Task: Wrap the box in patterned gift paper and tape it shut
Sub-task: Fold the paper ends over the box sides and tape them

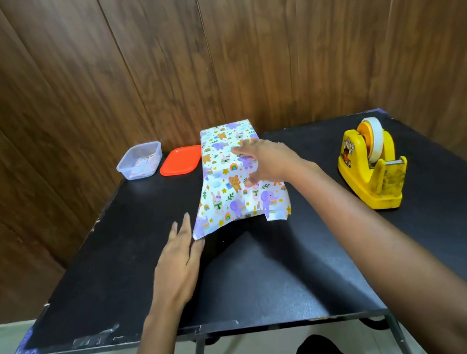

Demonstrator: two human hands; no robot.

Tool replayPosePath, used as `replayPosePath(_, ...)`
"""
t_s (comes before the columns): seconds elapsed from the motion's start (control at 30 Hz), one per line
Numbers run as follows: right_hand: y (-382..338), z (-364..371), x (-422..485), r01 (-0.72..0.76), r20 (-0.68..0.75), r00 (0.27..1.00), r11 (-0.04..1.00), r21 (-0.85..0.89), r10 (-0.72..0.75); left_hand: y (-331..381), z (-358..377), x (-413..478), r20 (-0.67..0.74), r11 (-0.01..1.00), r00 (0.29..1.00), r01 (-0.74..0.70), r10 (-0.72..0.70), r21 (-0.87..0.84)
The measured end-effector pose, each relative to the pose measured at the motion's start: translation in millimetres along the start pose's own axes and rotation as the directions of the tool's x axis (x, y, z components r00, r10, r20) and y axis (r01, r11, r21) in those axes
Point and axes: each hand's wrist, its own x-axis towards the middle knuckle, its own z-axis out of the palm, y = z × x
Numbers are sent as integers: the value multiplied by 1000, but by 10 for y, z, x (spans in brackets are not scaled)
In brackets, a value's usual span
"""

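A box covered in white gift paper [226, 174] printed with bears, elephants and rainbows lies at the middle of the black table [106, 282]. The paper's near end hangs loose and flares out past the box. My right hand [265, 160] rests on top of the wrapped box with fingers spread flat. My left hand [178, 264] lies flat on the table, its fingertips at the loose near-left corner of the paper. The box itself is hidden under the paper.
A yellow tape dispenser [371, 164] with a white roll stands at the right. A clear plastic tub [139, 161] and its red lid [179, 160] sit at the back left, against the wooden wall. The table's front edge is near my knees.
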Motion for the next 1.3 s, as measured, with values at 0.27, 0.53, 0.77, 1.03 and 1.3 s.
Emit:
replayPosePath(0.27,-59,-46,-2,-2,15,1000,995,-97,3,734,-120,723,53,743,930,-323,363,586)
replayPosePath(0.53,-121,-61,33,0,81,996,961,-276,24,844,100,1185,192,637,956,-291,221,714)
replayPosePath(0.77,29,-105,-369,-31,-165,972,791,611,165,851,105,1184,193,579,951,-302,243,758)
replayPosePath(1.03,-108,942,-1044,-184,-208,885,723,666,417,849,111,1183,216,589,946,-319,241,742)
replayPosePath(1.3,-112,910,-880,-119,-384,805,758,641,451,859,19,1194,276,667,933,-357,229,654)
